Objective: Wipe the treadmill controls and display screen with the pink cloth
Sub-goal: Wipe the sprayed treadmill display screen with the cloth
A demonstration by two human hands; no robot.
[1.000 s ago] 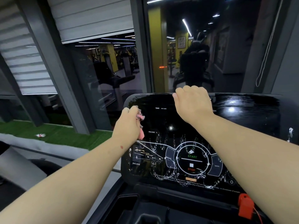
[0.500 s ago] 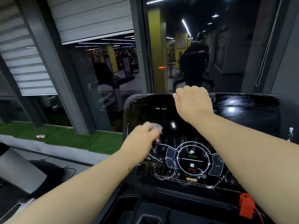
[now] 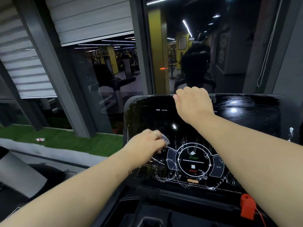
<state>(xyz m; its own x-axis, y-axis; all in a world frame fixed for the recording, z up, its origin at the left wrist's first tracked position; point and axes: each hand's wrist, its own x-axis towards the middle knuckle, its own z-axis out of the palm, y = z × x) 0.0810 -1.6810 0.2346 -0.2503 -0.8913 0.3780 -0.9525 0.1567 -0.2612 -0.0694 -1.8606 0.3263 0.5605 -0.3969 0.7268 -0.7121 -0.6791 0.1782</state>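
The cloth [image 3: 165, 139], mostly hidden, shows a black-and-white patterned edge, bunched in the left hand [image 3: 147, 143] whose fingers curl around it against the glossy black treadmill console [image 3: 147, 115], left of the START/STOP dial [image 3: 193, 163]; white streaks cover the controls; the right hand [image 3: 193, 102] hooks curled fingers over the console's top edge; a red safety clip [image 3: 247, 206] sits lower right.

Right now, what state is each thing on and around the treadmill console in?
left hand: grips the cloth, pressing it on the console's left side
cloth: bunched under the fingers, mostly hidden
right hand: curled over the console's top edge
console: screen dark, white wet streaks around the START/STOP dial
red safety clip: sitting at the console's lower right
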